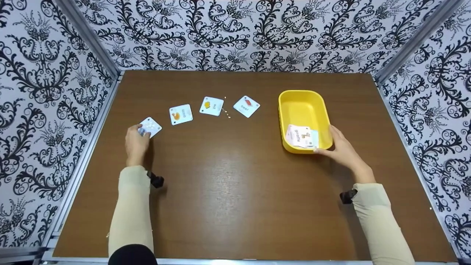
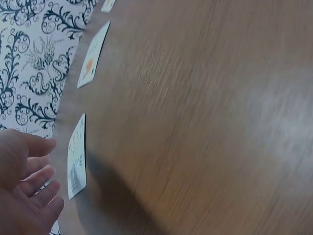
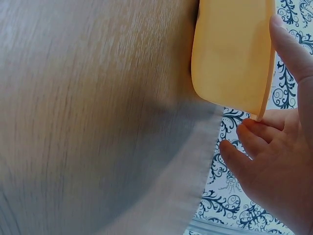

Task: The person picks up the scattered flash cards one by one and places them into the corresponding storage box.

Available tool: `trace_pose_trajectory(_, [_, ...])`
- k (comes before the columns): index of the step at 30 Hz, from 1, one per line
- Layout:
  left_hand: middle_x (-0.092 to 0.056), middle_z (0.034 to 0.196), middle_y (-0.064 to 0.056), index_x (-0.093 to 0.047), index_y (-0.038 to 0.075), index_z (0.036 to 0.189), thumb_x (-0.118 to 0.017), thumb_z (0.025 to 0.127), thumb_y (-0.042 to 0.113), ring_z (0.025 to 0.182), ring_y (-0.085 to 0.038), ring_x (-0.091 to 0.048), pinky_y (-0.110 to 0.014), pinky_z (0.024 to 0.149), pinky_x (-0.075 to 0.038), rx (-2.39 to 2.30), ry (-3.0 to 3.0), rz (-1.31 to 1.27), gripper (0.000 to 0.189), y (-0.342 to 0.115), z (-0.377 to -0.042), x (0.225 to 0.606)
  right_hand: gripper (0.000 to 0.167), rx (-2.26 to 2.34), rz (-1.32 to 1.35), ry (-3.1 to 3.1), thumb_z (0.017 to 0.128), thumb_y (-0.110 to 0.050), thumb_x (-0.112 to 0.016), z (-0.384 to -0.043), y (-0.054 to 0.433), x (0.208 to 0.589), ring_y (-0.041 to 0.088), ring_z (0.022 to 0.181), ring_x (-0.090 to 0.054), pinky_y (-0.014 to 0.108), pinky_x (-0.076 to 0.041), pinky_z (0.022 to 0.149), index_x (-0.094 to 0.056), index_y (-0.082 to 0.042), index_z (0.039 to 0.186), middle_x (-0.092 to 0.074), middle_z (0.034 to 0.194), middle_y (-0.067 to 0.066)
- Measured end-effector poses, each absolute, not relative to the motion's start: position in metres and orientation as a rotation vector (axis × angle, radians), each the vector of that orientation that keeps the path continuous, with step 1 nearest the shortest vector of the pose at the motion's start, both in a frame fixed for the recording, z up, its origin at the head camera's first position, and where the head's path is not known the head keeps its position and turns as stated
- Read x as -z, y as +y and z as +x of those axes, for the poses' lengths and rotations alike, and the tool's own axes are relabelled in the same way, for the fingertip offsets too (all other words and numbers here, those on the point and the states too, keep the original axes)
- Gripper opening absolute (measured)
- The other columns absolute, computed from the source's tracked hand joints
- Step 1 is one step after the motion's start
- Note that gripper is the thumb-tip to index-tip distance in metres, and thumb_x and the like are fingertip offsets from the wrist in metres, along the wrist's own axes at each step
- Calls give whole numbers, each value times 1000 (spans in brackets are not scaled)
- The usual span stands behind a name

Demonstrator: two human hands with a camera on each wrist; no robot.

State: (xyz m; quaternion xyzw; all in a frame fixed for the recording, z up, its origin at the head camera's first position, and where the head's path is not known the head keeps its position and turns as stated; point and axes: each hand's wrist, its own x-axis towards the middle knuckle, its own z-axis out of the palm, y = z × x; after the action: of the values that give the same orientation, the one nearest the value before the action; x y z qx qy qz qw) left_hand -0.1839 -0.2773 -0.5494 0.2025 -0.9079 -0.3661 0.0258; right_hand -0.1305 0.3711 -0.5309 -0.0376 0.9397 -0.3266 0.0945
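**Left Side Loose, Right Side Engaged**

The person's bare left grip (image 1: 137, 142) was at the left part of the brown wood-grain desk (image 1: 220, 191), thumb and fingertips seen at the edge of a square white card with pale blue print (image 1: 152, 126). Its fingers were relaxed and parted, holding nothing; contact with the card could not be confirmed. This card was the leftmost of four in a loose, curved row. To its right followed a square white card with an orange picture (image 1: 182, 113), a square white card with a yellow picture (image 1: 213, 106) and a square white card with a red picture (image 1: 245, 107), all apart. Small pale specks (image 1: 226, 111) lay between the last two.

The bare right grip (image 1: 342, 151) clasped the near right corner of a rounded rectangular yellow tray (image 1: 302, 106), thumb at the near rim, fingers along the right wall. The tray stood on the desk, right of the row. At its near end lay several cards, including a white card printed "giraffe" (image 1: 298, 137). Pale sleeves (image 1: 133, 206) covered both forearms.
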Motion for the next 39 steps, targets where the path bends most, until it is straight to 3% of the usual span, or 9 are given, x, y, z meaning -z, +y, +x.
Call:
trace_pose_trajectory(9, [-38,150,-31,-37,-8,146,-55,99,19,137,-47,-40,-57,113,-37,958,-3033,577,58,-289,-188,552,116,939,-96,2786,82,-58,-74,-131,372,530,46,151,-14,67,-17,120,-2,-10,161,-5,167,22])
trace_pose_trajectory(23, [-45,140,-31,-50,-10,130,-62,95,20,128,-48,-45,-59,106,-42,797,-3145,558,47,-291,-186,551,116,954,-87,2778,82,-56,-75,-131,371,530,45,151,-15,66,-18,120,-2,-12,161,-6,167,19])
trace_pose_trajectory(34, [-25,147,-37,-38,-13,142,-68,92,30,134,-52,-31,-63,106,-41,744,-3249,525,73,-291,-186,548,115,951,-124,2796,83,-55,-74,-132,372,532,46,150,-16,66,-19,120,-3,-9,161,-7,167,22])
trace_pose_trajectory(39, [-29,144,-36,-36,-12,142,-71,89,29,130,-50,-34,-62,108,-40,797,-3222,551,75,-290,-185,548,115,961,-114,2787,83,-57,-73,-131,371,530,45,151,-16,67,-19,119,-2,-11,161,-6,167,20])
